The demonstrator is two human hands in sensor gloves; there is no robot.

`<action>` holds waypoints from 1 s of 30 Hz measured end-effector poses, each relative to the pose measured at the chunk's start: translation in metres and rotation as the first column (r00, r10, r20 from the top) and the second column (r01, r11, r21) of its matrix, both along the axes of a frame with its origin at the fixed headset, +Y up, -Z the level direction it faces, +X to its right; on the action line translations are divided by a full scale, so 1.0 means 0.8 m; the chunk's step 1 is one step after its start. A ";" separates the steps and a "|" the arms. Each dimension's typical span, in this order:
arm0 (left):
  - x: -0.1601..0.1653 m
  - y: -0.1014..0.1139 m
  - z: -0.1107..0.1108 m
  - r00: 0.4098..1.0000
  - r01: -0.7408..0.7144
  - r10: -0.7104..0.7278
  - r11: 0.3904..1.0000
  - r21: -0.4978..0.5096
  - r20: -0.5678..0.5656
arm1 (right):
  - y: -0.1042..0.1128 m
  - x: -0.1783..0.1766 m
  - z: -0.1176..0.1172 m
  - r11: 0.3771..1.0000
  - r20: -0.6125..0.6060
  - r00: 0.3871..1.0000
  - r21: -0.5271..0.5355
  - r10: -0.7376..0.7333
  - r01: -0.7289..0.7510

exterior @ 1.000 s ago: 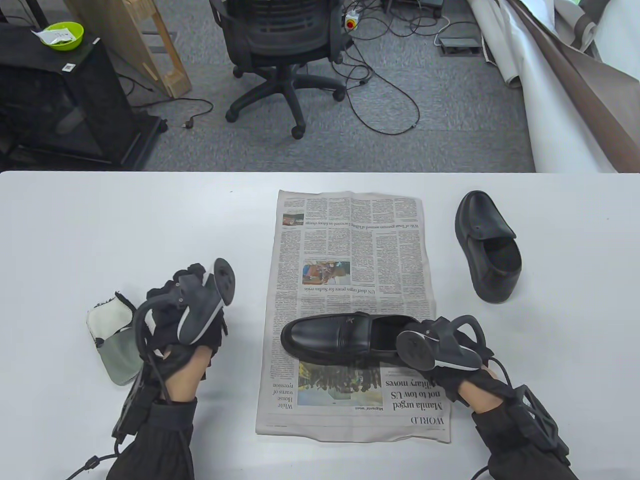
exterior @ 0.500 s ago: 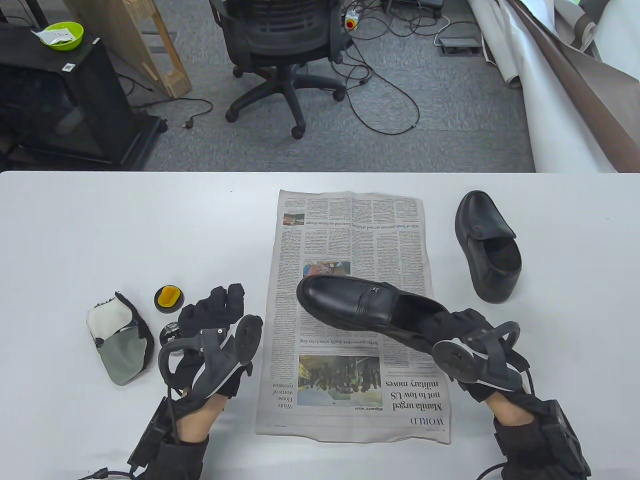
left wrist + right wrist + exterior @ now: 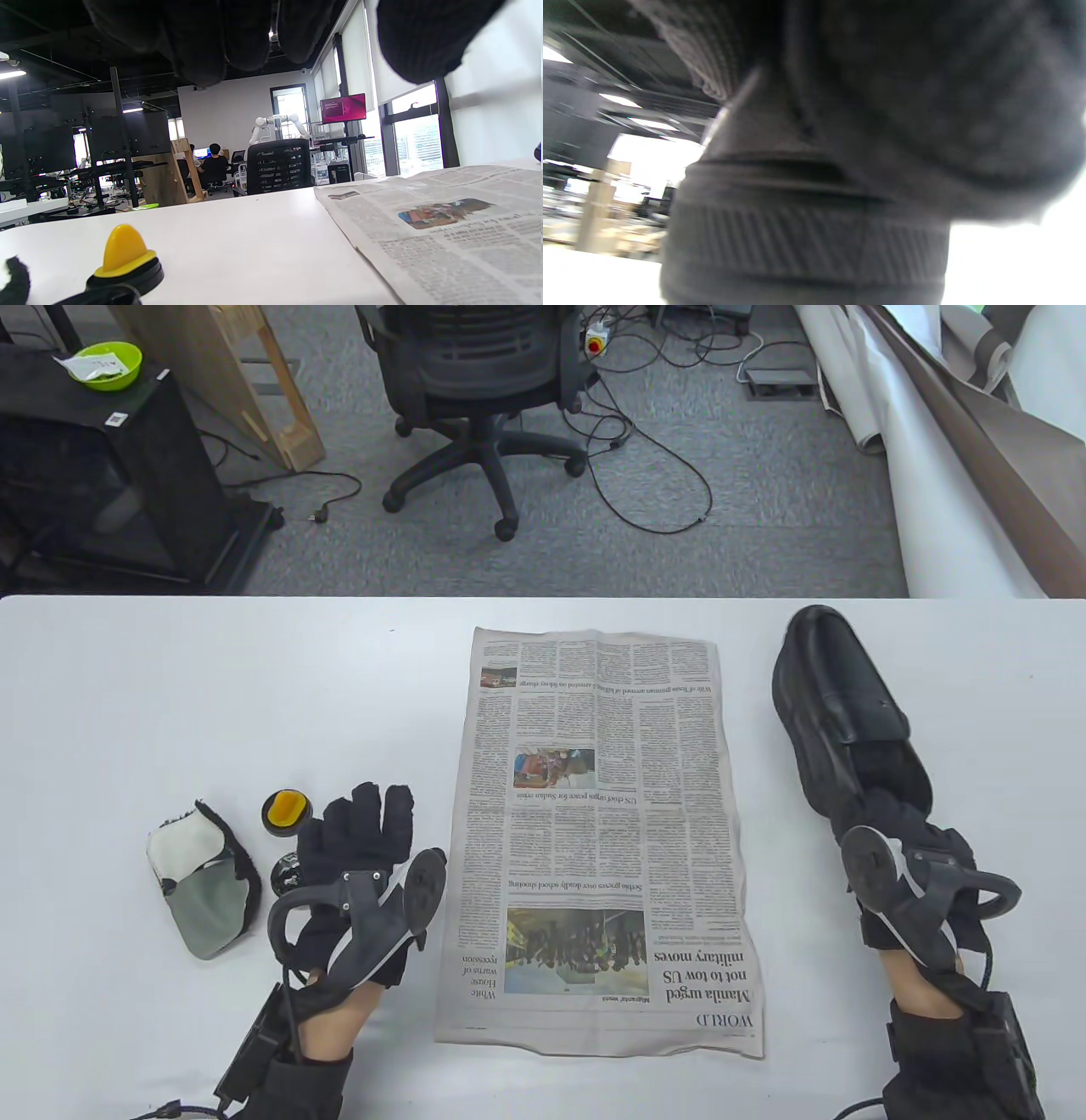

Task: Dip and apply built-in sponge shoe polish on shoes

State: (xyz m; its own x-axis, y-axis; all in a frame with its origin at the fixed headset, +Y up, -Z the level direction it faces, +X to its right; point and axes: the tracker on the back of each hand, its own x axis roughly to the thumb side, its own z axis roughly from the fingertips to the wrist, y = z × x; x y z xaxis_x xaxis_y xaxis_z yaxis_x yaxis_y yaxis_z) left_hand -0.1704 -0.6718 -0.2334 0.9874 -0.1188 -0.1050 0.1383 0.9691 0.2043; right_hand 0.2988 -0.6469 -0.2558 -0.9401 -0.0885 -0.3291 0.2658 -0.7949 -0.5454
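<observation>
The right hand [image 3: 899, 848] holds a black shoe [image 3: 836, 687] by its heel end, with the fingers tucked into the opening. Half a second ago this shoe was over the middle of the newspaper [image 3: 598, 831]. Now it is far over on the right side of the worktop [image 3: 212, 704], with its toe pointing away from the person. It sits right where the other shoe was lying before, so the other shoe is hidden or hard to tell apart from it. I cannot tell if the held shoe is touching the worktop. In the right wrist view there is only a blurry close look at the ribbed sole of the shoe [image 3: 806, 237].

The newspaper now has nothing on it, and it has not moved.

The left hand [image 3: 361, 857] has barely moved. It is open, with the fingers spread flat and pointing away from the person, and it holds nothing. It lies just left of the newspaper.

The polish lid with the yellow sponge [image 3: 286, 812] stands just left of the left hand's fingers, the same as before. The left wrist view shows it [image 3: 125, 258] standing upright on the worktop. The round polish tin [image 3: 287, 872] is partly hidden under the left hand. A grey and white cloth mitt [image 3: 202, 878] lies further left, in the same spot.
</observation>
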 end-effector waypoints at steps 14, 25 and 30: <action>0.004 0.001 0.001 0.999 0.027 -0.027 1.000 -0.009 0.019 | -0.062 0.073 -0.038 0.967 0.331 0.941 -0.213 -0.065 0.141; 0.004 0.001 -0.001 0.999 0.030 -0.030 0.999 -0.017 0.037 | -0.075 0.060 -0.040 0.928 0.373 0.927 -0.331 -0.040 0.173; 0.005 0.001 0.000 0.998 0.031 -0.031 1.000 0.005 0.047 | -0.031 0.001 -0.016 0.967 0.194 0.979 -0.230 -0.060 0.105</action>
State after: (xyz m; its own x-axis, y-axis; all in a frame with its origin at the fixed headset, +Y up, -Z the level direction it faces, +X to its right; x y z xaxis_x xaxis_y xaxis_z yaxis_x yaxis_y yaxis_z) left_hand -0.1667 -0.6710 -0.2335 0.9871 -0.1489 -0.0587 0.1582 0.9637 0.2152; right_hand 0.2993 -0.6716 -0.2689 -0.8725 -0.1104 -0.4760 0.2719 -0.9191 -0.2853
